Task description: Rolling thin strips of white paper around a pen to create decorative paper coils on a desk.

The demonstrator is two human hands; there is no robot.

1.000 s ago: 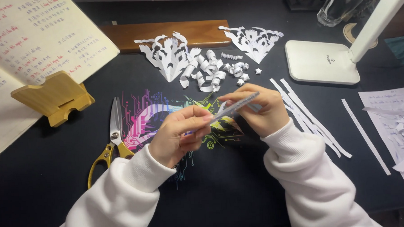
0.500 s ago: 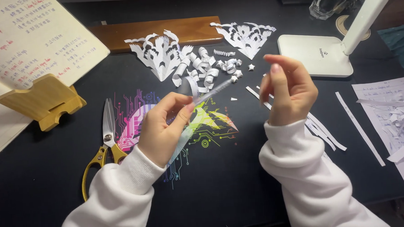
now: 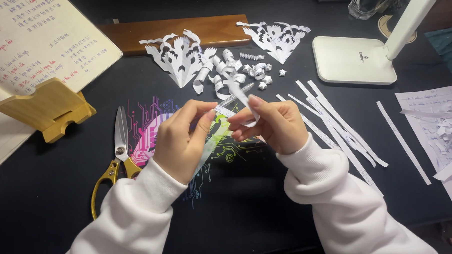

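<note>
My left hand (image 3: 182, 138) and my right hand (image 3: 271, 124) meet over the middle of a dark desk mat (image 3: 249, 211) with a bright circuit pattern. Between the fingertips runs a narrow white paper strip (image 3: 224, 112). A clear pen-like stick (image 3: 239, 94) pokes up from the same grip, and the strip curls over by my right fingers. Both hands pinch the strip; which hand holds the stick I cannot tell. Both sleeves are white.
Yellow-handled scissors (image 3: 117, 151) lie left of my left hand. Cut paper shapes (image 3: 178, 56), curled scraps and small paper stars (image 3: 264, 80) lie beyond. Loose strips (image 3: 336, 123) lie right. A white lamp base (image 3: 354, 60), wooden book stand (image 3: 47, 108), open notebook (image 3: 27, 39) and wooden block (image 3: 182, 31) ring the mat.
One second ago both hands held the strip together; half a second ago my right hand had lifted away to the right. Now it is back at my left hand, pinching the strip.
</note>
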